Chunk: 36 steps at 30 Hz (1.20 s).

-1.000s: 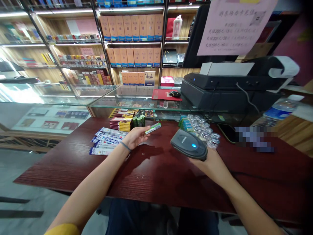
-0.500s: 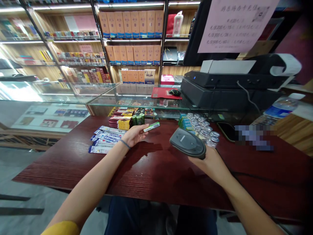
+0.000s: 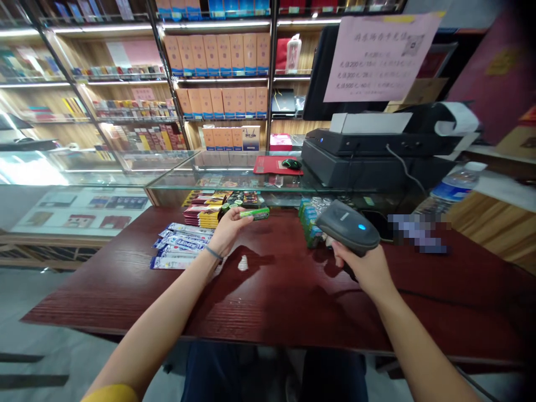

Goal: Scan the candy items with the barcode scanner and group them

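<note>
Green pack (image 3: 254,213): slim stick-shaped item, pinched at its near end between thumb + fingertips of L hand (image 3: 228,229). Far end sticks out to the right, approx. level, in the air above the table (image 3: 293,301). L hand otherwise part-curled, nothing else in it.

R hand (image 3: 364,268): fist closed round the grip of the scanner (image 3: 347,226). Scanner head raised off the table, blue lamp lit. Pack and scanner are apart, w/ bare tabletop under the gap.

Around them: blue/white sachets (image 3: 180,245) fanned out just left of L wrist. Stack of red/yellow bars (image 3: 203,215) just behind the L hand. Green boxes (image 3: 309,223) just left of the scanner head. Glass counter (image 3: 234,173) behind. Till unit (image 3: 377,151) on the right, water bottle (image 3: 452,187) beyond it.

Notes on the step (judgement: scan of pack):
- Can't tell which face carries the barcode. Roll pack in the fingertips until code faces the scanner window.
- Grip is at the end, so the long faces are clear. Thumb should not slide over the code.
- Aim scanner nose at the pack only. Bars + green boxes sit close enough to give a false read.
- Hold both steady. A slight tilt should cut glare off the shiny wrap.
</note>
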Available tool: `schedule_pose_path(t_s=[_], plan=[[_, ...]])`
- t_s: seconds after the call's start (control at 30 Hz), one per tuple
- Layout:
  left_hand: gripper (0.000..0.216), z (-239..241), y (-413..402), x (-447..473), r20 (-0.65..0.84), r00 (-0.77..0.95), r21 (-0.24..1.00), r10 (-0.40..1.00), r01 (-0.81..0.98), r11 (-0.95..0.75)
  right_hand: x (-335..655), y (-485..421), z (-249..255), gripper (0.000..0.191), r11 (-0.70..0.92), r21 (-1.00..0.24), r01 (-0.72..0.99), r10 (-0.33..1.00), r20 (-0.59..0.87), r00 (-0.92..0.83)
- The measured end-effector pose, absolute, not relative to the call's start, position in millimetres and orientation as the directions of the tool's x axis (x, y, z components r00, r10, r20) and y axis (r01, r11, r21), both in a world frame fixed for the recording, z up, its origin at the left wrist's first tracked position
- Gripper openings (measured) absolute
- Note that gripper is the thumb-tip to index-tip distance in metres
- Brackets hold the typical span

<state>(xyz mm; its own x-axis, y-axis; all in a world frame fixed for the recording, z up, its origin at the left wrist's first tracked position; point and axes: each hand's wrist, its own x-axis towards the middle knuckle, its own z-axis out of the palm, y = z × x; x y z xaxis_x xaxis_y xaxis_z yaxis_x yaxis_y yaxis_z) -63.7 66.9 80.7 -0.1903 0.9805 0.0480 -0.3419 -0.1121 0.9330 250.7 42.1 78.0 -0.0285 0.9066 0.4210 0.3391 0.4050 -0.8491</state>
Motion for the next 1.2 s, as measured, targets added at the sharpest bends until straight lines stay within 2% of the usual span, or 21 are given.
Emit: schedule_pose_path(t_s=[0.13, 0.2, 0.4, 0.57, 0.77, 0.97, 1.07, 1.2], plan=[[0.032, 82, 61, -48, 0.268, -0.212, 0.957, 0.940, -0.053, -0.285, 258, 50, 77, 0.035, 0.421, -0.864, 0.276, 0.899, 0.438, 0.000], [0.030, 82, 56, -40, 0.323, -0.186, 0.946, 0.928, 0.066, -0.316, 259, 51, 77, 0.033, 0.426, -0.866, 0.260, 0.897, 0.443, 0.005], [0.028, 83, 49, -12, 0.363, -0.053, 0.921, 0.930, 0.174, -0.350, 263, 52, 83, 0.033, 0.437, -0.862, 0.257, 0.886, 0.462, 0.041], [0.038, 78, 54, 24, 0.372, -0.004, 0.894, 0.928, 0.271, -0.357, 271, 53, 89, 0.027, 0.407, -0.892, 0.196, 0.904, 0.424, 0.054], [0.025, 57, 60, 68, 0.441, 0.228, 0.706, 0.868, 0.509, -0.492, 275, 56, 91, 0.031, 0.401, -0.900, 0.169, 0.905, 0.418, 0.077], [0.019, 40, 69, 84, 0.540, 0.279, 0.577, 0.794, 0.564, -0.591, 279, 59, 88, 0.028, 0.406, -0.904, 0.137, 0.902, 0.420, 0.099], [0.019, 36, 72, 84, 0.566, 0.277, 0.558, 0.776, 0.564, -0.609, 280, 60, 86, 0.029, 0.417, -0.900, 0.127, 0.898, 0.429, 0.098], [0.024, 32, 69, 80, 0.524, 0.312, 0.576, 0.793, 0.556, -0.600, 280, 61, 85, 0.030, 0.419, -0.900, 0.123, 0.897, 0.431, 0.097]])
